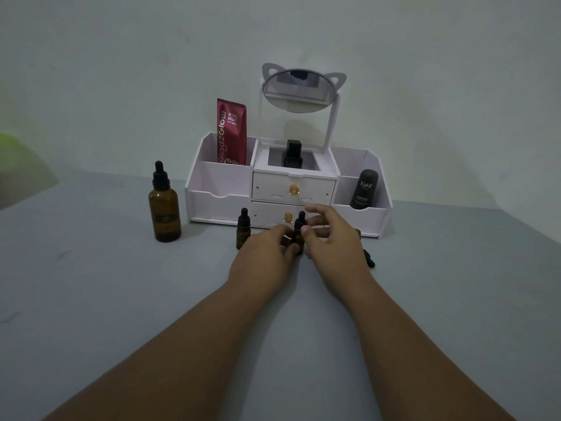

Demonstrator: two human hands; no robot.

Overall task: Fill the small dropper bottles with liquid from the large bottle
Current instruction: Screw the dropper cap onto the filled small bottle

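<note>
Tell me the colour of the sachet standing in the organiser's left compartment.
The sachet is dark red with pale lettering; the head view shows it best.

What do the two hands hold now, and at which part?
Both hold one small dropper bottle: the left hand grips its lower body, the right hand pinches its black cap.

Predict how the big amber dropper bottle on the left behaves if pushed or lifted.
The big amber bottle looks like glass: probably rigid, smooth, breakable. It stands upright, tall with a narrow dropper cap, so a high push may tip it; on its side it would likely roll. Fill level unreadable, so weight uncertain.
</note>
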